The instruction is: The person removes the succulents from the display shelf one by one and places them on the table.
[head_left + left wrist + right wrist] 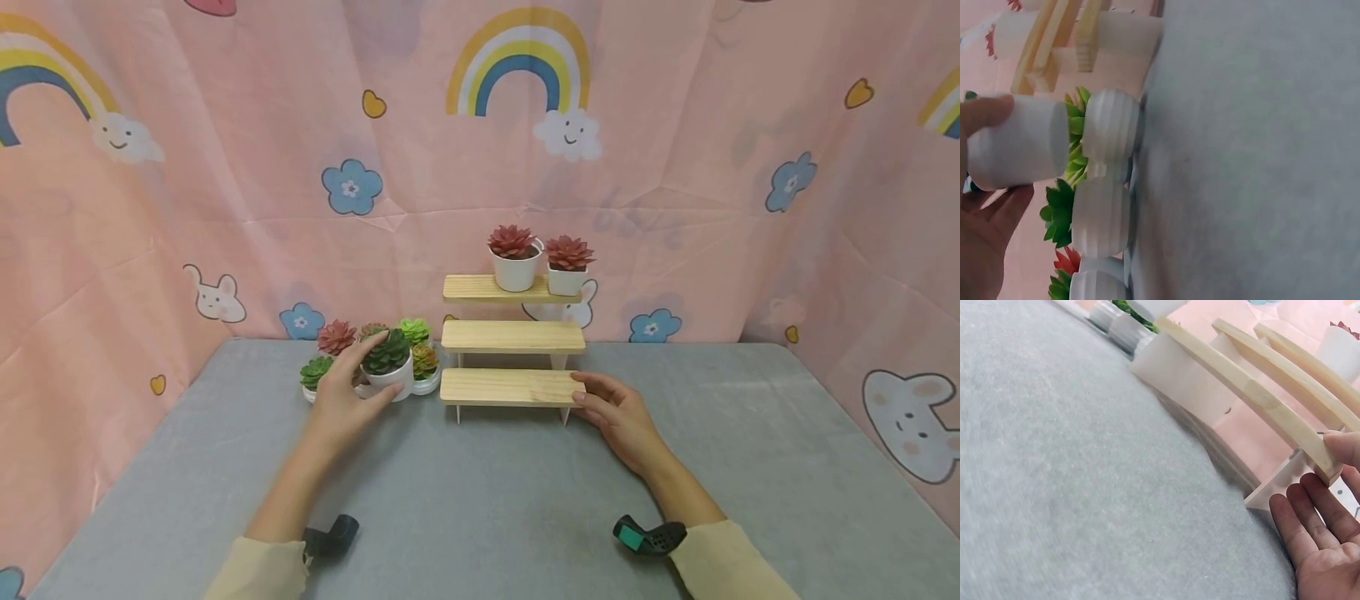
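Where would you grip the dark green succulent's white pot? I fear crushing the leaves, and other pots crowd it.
Probably by the white pot wall, below the leaves, coming from the front left. Neighbouring pots crowd its back and right, while the front faces bare table. The left hand already grips it so: thumb on one side, fingers on the other, clear of the foliage.

A three-step shelf [512, 386] stands at the middle of the table [480, 500], close to its back edge. Two potted plants [514, 258] sit side by side on its top step, toward the right end. A cluster of potted plants [375, 358] sits on the table just left of the shelf's bottom step.
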Demonstrator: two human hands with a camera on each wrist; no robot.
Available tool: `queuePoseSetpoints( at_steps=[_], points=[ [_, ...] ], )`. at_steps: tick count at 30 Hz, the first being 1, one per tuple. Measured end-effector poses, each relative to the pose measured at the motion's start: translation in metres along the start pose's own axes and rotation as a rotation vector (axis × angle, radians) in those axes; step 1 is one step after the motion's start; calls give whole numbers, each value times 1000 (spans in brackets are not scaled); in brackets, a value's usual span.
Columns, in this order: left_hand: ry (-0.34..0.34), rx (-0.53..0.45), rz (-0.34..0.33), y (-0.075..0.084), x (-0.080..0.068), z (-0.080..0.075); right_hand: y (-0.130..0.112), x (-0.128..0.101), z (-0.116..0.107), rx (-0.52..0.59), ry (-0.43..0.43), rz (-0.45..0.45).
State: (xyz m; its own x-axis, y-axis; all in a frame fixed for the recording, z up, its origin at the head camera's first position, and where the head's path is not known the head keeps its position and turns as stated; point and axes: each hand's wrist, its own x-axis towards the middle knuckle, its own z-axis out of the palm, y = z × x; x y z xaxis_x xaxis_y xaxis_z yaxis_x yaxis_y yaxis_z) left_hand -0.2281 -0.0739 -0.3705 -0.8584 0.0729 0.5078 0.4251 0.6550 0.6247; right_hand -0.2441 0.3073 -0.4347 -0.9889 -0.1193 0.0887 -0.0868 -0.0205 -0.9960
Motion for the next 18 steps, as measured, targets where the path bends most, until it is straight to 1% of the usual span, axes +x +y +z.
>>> queuePoseSetpoints(
  at_steps=[6,12,15,18],
  points=[
    [-23,-21,67,4,-3,4,0,0,-1,-3,3,9],
    [-61,-76,138,2,-6,8,0,0,-1,-4,2,7],
    [-94,-60,174,0,-8,12,0,0,-1,2,1,4],
    [-115,-17,192,-2,-9,15,0,0,-1,4,0,4]
  ],
)
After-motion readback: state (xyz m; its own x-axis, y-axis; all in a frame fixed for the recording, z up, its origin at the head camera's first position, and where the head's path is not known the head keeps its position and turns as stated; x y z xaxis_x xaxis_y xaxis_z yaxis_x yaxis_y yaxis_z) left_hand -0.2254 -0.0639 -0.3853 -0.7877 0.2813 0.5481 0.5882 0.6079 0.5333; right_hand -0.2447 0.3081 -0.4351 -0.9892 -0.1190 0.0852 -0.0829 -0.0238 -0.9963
